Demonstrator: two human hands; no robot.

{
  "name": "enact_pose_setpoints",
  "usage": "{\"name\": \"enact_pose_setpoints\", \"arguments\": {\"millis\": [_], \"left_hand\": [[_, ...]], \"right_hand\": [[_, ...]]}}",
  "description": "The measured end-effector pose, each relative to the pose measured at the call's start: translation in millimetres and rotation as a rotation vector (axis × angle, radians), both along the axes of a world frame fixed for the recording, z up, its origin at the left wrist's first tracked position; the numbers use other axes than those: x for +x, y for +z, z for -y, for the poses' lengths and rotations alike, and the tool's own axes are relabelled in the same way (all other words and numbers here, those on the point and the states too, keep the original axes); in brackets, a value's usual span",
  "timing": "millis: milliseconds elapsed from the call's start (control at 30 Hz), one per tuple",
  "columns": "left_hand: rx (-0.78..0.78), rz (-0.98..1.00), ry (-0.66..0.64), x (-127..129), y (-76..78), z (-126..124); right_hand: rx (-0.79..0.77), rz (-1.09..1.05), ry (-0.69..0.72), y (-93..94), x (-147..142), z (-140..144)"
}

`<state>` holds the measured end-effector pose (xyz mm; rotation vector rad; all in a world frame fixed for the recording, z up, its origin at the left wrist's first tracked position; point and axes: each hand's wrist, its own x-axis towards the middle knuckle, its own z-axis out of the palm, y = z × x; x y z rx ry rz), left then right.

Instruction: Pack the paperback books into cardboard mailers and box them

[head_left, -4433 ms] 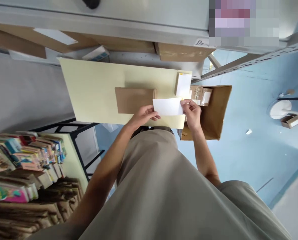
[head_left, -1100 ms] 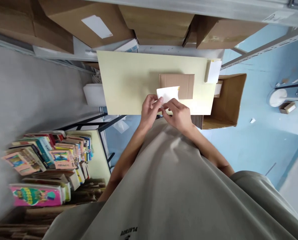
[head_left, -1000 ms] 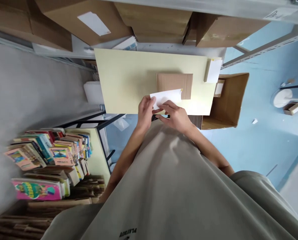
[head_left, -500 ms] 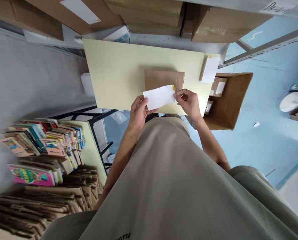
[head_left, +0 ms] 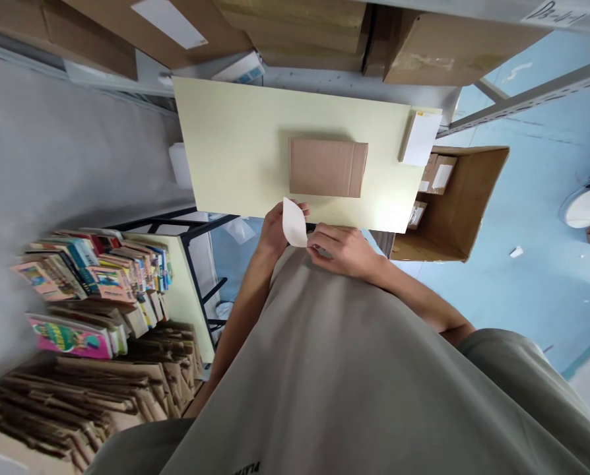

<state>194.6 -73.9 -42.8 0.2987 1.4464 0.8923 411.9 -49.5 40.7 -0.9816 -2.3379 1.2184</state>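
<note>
Close against the person's shirt, just off the near edge of the table (head_left: 235, 152), the left hand (head_left: 274, 231) and right hand (head_left: 342, 249) both pinch a white slip of paper (head_left: 294, 223), fingers closed on it and the slip curled upward between them. Judging by this, the slip is not yet on the flat cardboard parcel (head_left: 327, 167) lying mid-table, so that step seems left. Bare tabletop surrounds the parcel, with a white pad (head_left: 420, 137) at the far right corner and an open carton (head_left: 466, 198) beyond that edge.
</note>
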Motion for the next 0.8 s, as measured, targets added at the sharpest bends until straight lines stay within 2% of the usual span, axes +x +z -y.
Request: {"name": "enact_pose_setpoints", "arguments": {"millis": [167,467,600,800], "left_hand": [[0.026,-0.081,-0.055,-5,-1.4,-3],[0.101,-0.205,-0.125,-5,-12.7,-33],[0.146,-0.289,-0.164,-7,-29.3,-53],[0.245,-0.536,-0.227,0,-60.8,-84]], "right_hand": [[-0.04,-0.014,-0.13,-8.0,10,-6],[-0.186,-0.108,-0.573,-37.9,33,-28],[-0.301,-0.115,-0.762,-70.0,37,-41],[-0.362,-0.007,-0.856,-132.3,36,-63]]}}
